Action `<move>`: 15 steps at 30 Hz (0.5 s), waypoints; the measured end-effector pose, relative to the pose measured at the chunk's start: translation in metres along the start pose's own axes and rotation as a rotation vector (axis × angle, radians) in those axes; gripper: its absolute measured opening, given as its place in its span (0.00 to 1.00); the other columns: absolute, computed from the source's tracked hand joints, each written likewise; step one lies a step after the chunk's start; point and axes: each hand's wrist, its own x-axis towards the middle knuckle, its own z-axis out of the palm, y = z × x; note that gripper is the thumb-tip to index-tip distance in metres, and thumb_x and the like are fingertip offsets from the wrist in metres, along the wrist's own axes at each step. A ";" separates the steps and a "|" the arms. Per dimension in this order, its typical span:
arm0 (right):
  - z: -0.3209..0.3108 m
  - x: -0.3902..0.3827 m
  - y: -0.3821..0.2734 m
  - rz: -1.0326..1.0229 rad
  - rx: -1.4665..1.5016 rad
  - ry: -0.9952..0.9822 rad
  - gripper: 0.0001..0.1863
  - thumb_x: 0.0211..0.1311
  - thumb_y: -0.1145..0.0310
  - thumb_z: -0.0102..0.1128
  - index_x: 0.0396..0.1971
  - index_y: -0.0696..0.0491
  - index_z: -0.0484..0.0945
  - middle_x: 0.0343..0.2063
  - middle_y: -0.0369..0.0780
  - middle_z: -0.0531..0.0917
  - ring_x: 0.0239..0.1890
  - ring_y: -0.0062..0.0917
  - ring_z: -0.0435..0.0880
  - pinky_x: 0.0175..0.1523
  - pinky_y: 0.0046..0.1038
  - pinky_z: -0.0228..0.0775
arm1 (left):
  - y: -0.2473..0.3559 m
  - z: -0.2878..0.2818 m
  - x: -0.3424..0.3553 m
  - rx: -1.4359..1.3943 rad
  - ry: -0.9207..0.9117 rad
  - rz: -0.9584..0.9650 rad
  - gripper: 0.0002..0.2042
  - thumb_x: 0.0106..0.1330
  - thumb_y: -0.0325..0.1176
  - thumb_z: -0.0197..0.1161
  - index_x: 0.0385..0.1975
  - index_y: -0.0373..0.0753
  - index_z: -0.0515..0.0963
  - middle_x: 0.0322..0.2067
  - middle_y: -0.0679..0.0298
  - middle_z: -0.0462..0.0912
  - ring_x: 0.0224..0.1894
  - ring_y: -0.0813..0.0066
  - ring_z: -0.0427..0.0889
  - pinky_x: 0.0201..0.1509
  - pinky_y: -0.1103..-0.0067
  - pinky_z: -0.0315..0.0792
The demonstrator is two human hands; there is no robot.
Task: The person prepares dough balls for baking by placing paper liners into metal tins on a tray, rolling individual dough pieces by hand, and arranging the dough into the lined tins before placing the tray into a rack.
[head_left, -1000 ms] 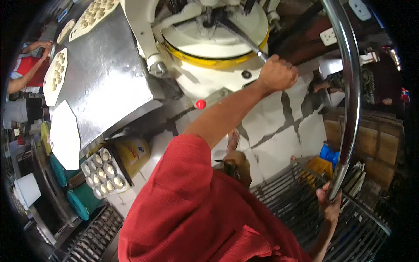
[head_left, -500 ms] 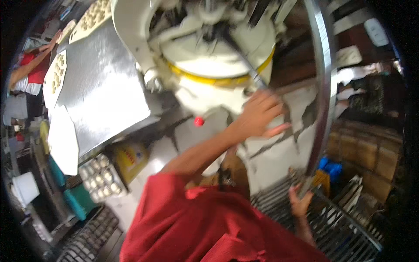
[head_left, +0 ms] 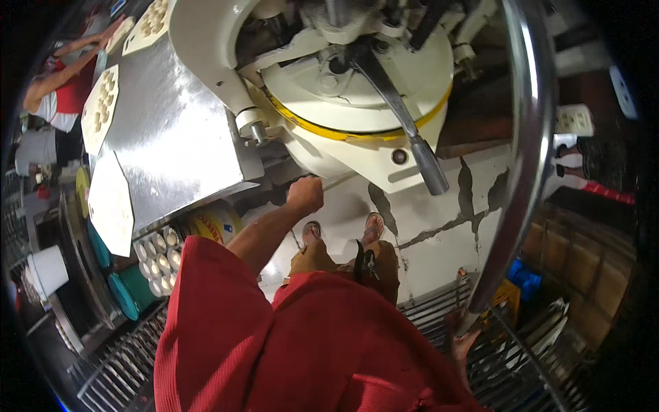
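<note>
My left hand (head_left: 305, 195) is closed in a fist low in front of a cream dough divider machine (head_left: 329, 113). A thin pale rod (head_left: 336, 182) runs from the fist toward the machine; its red knob is hidden, apparently inside my fingers. My right hand (head_left: 464, 343) is wrapped round the lower end of a long shiny metal lever (head_left: 528, 144), which curves down along the machine's right side. On the machine's round, yellow-rimmed head, a dark-gripped handle (head_left: 429, 165) stands free of both hands.
A steel table (head_left: 178, 147) at left bears white boards (head_left: 110, 202), some with dough balls. Below it are a tray of dough pieces (head_left: 158, 261) and a yellow container (head_left: 214, 223). Metal racks (head_left: 439, 312) stand beside me. Another person (head_left: 68, 86) works at the far left.
My left hand has let go of the dark-gripped handle and moved down and left, closing over the red knob. My right hand stays on the metal lever. The view has shifted slightly.
</note>
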 end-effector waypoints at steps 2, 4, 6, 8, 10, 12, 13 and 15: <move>-0.011 0.002 0.003 0.012 0.096 -0.089 0.28 0.67 0.43 0.59 0.33 0.58 0.77 0.23 0.31 0.77 0.18 0.18 0.70 0.24 0.29 0.64 | -0.020 0.015 0.001 -0.023 0.013 -0.051 0.10 0.56 0.29 0.63 0.36 0.33 0.84 0.36 0.45 0.86 0.44 0.44 0.86 0.48 0.60 0.81; -0.035 -0.007 0.015 0.122 0.168 -0.271 0.30 0.67 0.39 0.56 0.34 0.57 0.77 0.24 0.31 0.77 0.18 0.18 0.69 0.23 0.29 0.64 | -0.040 0.039 0.001 -0.033 0.004 -0.071 0.15 0.54 0.32 0.65 0.40 0.33 0.83 0.39 0.44 0.85 0.45 0.45 0.86 0.48 0.59 0.81; -0.045 -0.003 0.036 0.422 0.309 -0.226 0.29 0.68 0.39 0.56 0.33 0.55 0.77 0.22 0.30 0.75 0.17 0.18 0.68 0.22 0.30 0.63 | -0.072 0.062 0.009 -0.087 -0.037 -0.102 0.19 0.57 0.33 0.63 0.48 0.35 0.78 0.43 0.45 0.84 0.48 0.45 0.84 0.51 0.58 0.78; -0.027 0.014 0.032 0.329 0.278 -0.161 0.26 0.69 0.41 0.55 0.32 0.53 0.75 0.21 0.30 0.73 0.17 0.18 0.65 0.21 0.29 0.61 | -0.147 0.154 0.047 -0.045 0.054 -0.051 0.18 0.61 0.38 0.62 0.49 0.38 0.73 0.46 0.48 0.82 0.50 0.45 0.81 0.54 0.56 0.75; 0.007 0.015 0.000 0.008 0.078 -0.042 0.22 0.70 0.45 0.56 0.31 0.51 0.73 0.20 0.30 0.70 0.16 0.16 0.62 0.21 0.26 0.58 | -0.169 0.184 0.053 -0.032 0.213 0.068 0.14 0.61 0.36 0.60 0.44 0.38 0.75 0.42 0.47 0.83 0.45 0.49 0.84 0.48 0.60 0.78; 0.011 0.029 -0.029 -0.177 -0.001 -0.139 0.19 0.72 0.49 0.56 0.32 0.51 0.73 0.19 0.30 0.69 0.16 0.15 0.59 0.21 0.25 0.56 | -0.149 0.149 0.028 -0.076 0.199 0.089 0.13 0.60 0.37 0.60 0.41 0.37 0.76 0.34 0.47 0.84 0.40 0.48 0.85 0.44 0.57 0.78; 0.005 0.033 -0.040 -0.184 0.044 -0.261 0.18 0.72 0.50 0.55 0.33 0.51 0.73 0.19 0.30 0.69 0.17 0.14 0.58 0.22 0.24 0.55 | -0.144 0.135 0.025 -0.041 0.190 0.090 0.13 0.61 0.37 0.60 0.41 0.37 0.76 0.34 0.47 0.84 0.40 0.48 0.85 0.45 0.57 0.78; -0.007 0.032 -0.030 -0.207 0.020 -0.324 0.17 0.73 0.53 0.55 0.36 0.53 0.73 0.20 0.29 0.68 0.17 0.13 0.57 0.24 0.25 0.53 | -0.143 0.125 0.023 0.004 0.156 0.108 0.14 0.61 0.38 0.59 0.41 0.36 0.76 0.35 0.47 0.84 0.40 0.48 0.85 0.45 0.57 0.78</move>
